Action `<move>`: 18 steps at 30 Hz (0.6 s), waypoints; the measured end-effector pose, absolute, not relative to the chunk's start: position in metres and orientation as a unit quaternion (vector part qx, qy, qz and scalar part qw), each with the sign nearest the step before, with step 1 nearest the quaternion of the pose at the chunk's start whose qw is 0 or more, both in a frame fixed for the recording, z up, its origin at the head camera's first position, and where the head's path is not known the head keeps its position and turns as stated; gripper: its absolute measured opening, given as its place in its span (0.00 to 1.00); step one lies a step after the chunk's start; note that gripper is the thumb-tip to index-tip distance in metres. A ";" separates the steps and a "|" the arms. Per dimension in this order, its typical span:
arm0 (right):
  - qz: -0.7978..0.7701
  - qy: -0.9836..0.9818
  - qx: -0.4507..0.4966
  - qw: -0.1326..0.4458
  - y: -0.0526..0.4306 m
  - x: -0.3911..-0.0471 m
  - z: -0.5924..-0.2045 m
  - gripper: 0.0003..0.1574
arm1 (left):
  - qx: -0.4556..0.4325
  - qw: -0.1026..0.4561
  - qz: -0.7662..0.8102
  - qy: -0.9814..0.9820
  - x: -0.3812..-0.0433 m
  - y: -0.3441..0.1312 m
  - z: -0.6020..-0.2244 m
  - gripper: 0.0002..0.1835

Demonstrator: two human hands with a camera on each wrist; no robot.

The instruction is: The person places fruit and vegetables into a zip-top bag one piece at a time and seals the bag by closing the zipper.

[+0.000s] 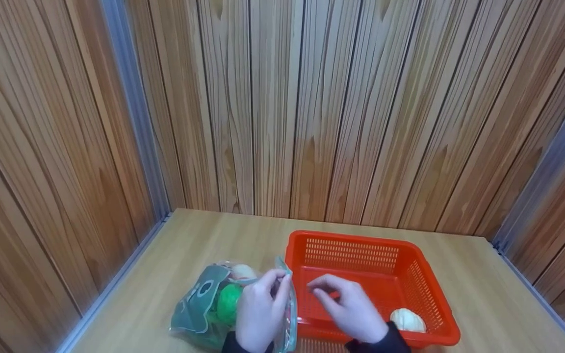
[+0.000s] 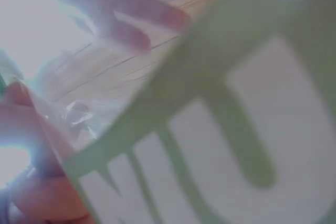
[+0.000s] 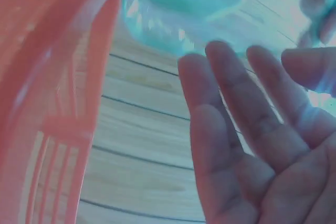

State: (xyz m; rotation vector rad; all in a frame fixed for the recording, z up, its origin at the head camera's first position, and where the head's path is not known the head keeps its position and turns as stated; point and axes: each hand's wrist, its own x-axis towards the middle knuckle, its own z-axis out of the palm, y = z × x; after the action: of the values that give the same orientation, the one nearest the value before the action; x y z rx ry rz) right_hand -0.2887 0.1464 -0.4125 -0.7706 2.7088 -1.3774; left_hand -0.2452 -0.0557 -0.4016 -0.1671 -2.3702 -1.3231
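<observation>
A clear plastic bag with dark green print (image 1: 192,314) lies left of the orange-red basket (image 1: 434,274). Through its film show a bright green rounded thing (image 1: 227,303) and a pale one. My left hand (image 1: 261,311) pinches the bag's upper edge between thumb and fingers. In the left wrist view the bag's green panel with white letters (image 2: 220,119) covers much of the picture. Beside it, my right hand (image 1: 348,306) holds nothing and hangs over the basket's near left part. In the right wrist view its fingers (image 3: 252,103) are loosely extended near the bag.
A cream, ridged, rounded thing (image 1: 408,320) sits in the basket's near right corner. Wood-patterned panels (image 1: 272,108) enclose the light wooden table (image 1: 223,230) at the back and both sides.
</observation>
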 end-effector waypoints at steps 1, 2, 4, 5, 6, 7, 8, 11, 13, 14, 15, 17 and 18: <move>-0.432 0.869 -0.240 0.005 0.155 -0.289 -0.412 0.14 | -0.059 0.210 -0.477 -0.852 -0.245 -0.056 -0.402 0.12; -0.424 0.874 -0.238 0.004 0.165 -0.289 -0.412 0.14 | -0.059 0.210 -0.479 -0.851 -0.245 -0.056 -0.402 0.12; -0.401 0.887 -0.227 0.003 0.185 -0.290 -0.413 0.15 | -0.057 0.209 -0.482 -0.849 -0.245 -0.056 -0.402 0.13; -0.386 0.896 -0.219 -0.001 0.194 -0.290 -0.414 0.14 | -0.057 0.209 -0.483 -0.848 -0.245 -0.056 -0.402 0.13; -0.370 0.906 -0.208 -0.006 0.204 -0.291 -0.415 0.14 | -0.056 0.208 -0.484 -0.848 -0.244 -0.056 -0.402 0.13; -0.353 0.915 -0.192 -0.009 0.213 -0.291 -0.416 0.14 | -0.056 0.207 -0.485 -0.848 -0.244 -0.056 -0.402 0.13; -0.337 0.926 -0.169 -0.009 0.221 -0.292 -0.417 0.14 | -0.054 0.204 -0.486 -0.848 -0.244 -0.056 -0.402 0.13; -0.283 0.953 -0.106 0.008 0.243 -0.299 -0.419 0.16 | -0.051 0.199 -0.488 -0.849 -0.245 -0.057 -0.402 0.13; -0.257 0.963 -0.075 0.033 0.256 -0.305 -0.421 0.18 | -0.050 0.197 -0.487 -0.850 -0.245 -0.057 -0.402 0.13; -0.245 0.966 -0.063 0.047 0.261 -0.308 -0.422 0.20 | -0.051 0.198 -0.486 -0.850 -0.245 -0.057 -0.402 0.13; -0.235 0.968 -0.058 0.060 0.266 -0.312 -0.424 0.21 | -0.053 0.200 -0.486 -0.849 -0.245 -0.057 -0.402 0.13; -0.215 0.971 -0.053 0.086 0.275 -0.317 -0.429 0.23 | -0.054 0.201 -0.487 -0.848 -0.245 -0.057 -0.402 0.13; -0.205 0.973 -0.053 0.097 0.278 -0.319 -0.431 0.24 | -0.054 0.203 -0.488 -0.847 -0.245 -0.056 -0.402 0.13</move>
State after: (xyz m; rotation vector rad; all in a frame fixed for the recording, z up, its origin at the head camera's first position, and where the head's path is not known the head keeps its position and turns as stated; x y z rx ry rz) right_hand -0.3191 0.2784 -0.4315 -0.1560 2.8805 -0.6058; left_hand -0.2446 -0.0564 -0.4020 -0.1520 -2.3645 -1.3635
